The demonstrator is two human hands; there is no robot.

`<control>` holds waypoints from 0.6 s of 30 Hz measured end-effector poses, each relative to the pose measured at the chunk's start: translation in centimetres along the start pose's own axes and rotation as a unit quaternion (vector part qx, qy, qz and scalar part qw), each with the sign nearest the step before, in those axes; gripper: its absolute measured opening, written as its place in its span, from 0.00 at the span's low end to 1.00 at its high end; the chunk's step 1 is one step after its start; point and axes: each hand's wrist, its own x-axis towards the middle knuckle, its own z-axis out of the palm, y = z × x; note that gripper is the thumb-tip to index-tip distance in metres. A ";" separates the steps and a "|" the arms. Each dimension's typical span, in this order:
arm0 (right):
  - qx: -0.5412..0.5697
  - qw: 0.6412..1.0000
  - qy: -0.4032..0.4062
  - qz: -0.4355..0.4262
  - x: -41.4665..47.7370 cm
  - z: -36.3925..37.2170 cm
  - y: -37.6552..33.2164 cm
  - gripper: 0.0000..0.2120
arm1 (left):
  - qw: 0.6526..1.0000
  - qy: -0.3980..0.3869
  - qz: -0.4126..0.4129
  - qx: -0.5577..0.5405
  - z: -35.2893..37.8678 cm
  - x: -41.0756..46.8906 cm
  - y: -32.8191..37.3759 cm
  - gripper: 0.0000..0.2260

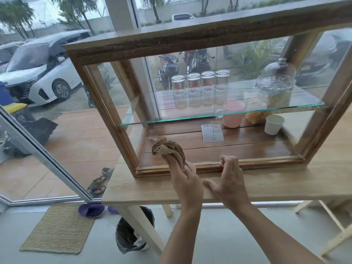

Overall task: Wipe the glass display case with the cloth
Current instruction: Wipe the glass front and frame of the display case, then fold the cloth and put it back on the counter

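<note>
Reaching up from 6 o'clock in the head view, both forearms enter cut off by the lower edge. The left hand (pixel 185 184) stretches toward 11 o'clock into the glass display case (pixel 171 44), its fingers wrapped in and gripping a bunched tan cloth (pixel 167 149). The cloth sits on the case's wooden floor near its 7 o'clock corner. The fingertips are buried in the folds and cannot be seen.

The right hand (pixel 229 181) lies just beside the left, at its 3 o'clock. Its fingers curl tightly over the case's lower front rail, and its thumb spreads flat on the bench (pixel 276 187).

The case stands on the bench, with its right end cut off by the frame's edge. The front glass is hard to make out; only a faint vertical pane edge shows near the middle. On the glass shelf (pixel 171 119), the tumblers (pixel 200 88) stand at 12 o'clock. The domed jar (pixel 276 82) stands at 2 o'clock, its contents blurred.
</note>
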 end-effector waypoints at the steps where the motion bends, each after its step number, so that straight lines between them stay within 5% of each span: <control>1: 0.013 1.000 -0.010 0.004 0.0 -0.2 0.0 0.40 | 0.999 -0.002 -0.019 -0.026 -0.5 -0.4 0.8 0.29; 10: 0.106 0.992 0.048 0.044 -0.7 -4.2 -2.5 0.21 | 0.986 -0.095 -0.062 -0.124 -4.2 -1.8 1.3 0.27; 18: 0.314 0.934 -0.055 0.165 0.3 -8.8 -6.5 0.13 | 0.948 -0.260 -0.017 -0.182 -2.8 -3.0 2.0 0.24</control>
